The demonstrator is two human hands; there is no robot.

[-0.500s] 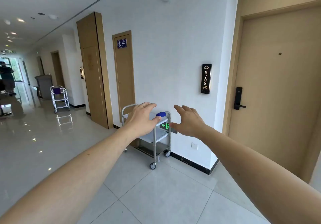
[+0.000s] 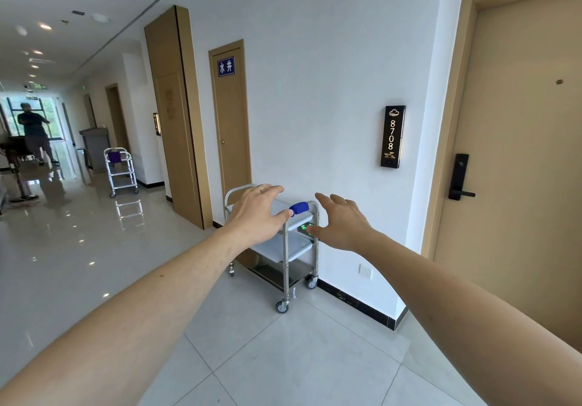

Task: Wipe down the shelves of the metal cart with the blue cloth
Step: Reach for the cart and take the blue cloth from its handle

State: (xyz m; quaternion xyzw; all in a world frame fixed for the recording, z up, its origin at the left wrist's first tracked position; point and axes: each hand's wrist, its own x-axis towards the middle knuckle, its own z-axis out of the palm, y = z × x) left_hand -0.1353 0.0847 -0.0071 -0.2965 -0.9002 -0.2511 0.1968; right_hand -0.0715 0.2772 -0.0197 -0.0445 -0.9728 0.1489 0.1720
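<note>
Both arms are stretched toward the cart by the wall. The blue cloth is seen on its top shelf. The fingers of the left hand and right hand are spread, empty.

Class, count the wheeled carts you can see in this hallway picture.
2. One metal cart stands by the wall just ahead, behind the outstretched hands; another cart stands farther down the corridor on the left. More may be hidden.

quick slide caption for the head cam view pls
Both hands, left and right, open and empty, reach toward a metal cart by the wall, blue cloth on its top shelf.
</note>
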